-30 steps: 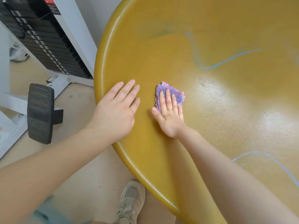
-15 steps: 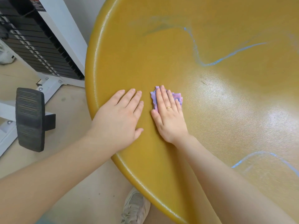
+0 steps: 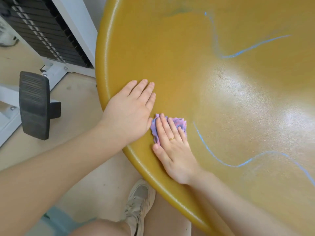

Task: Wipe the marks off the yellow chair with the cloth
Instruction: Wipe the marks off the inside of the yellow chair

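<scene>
The yellow chair [image 3: 179, 68] fills most of the view as a wide glossy shell with a rounded rim. Blue marks run over it: one wavy line [image 3: 242, 52] at the upper right, another [image 3: 238, 165] at the lower right. My right hand [image 3: 173, 149] lies flat with straight fingers pressing a small crumpled purple cloth [image 3: 179, 124] onto the seat near the rim, just left of the lower mark. My left hand [image 3: 131, 109] rests flat and open on the chair's left rim, its edge touching the cloth.
A white weight machine with a black plate stack [image 3: 44, 31] stands at the upper left on the beige floor. Its black ribbed foot pad [image 3: 34, 104] sticks out at the left. My shoe [image 3: 138, 201] and knee are below the chair rim.
My right hand has drawn the cloth back toward the near rim of the chair, closer to the lower blue mark. My left hand stays flat on the rim.
</scene>
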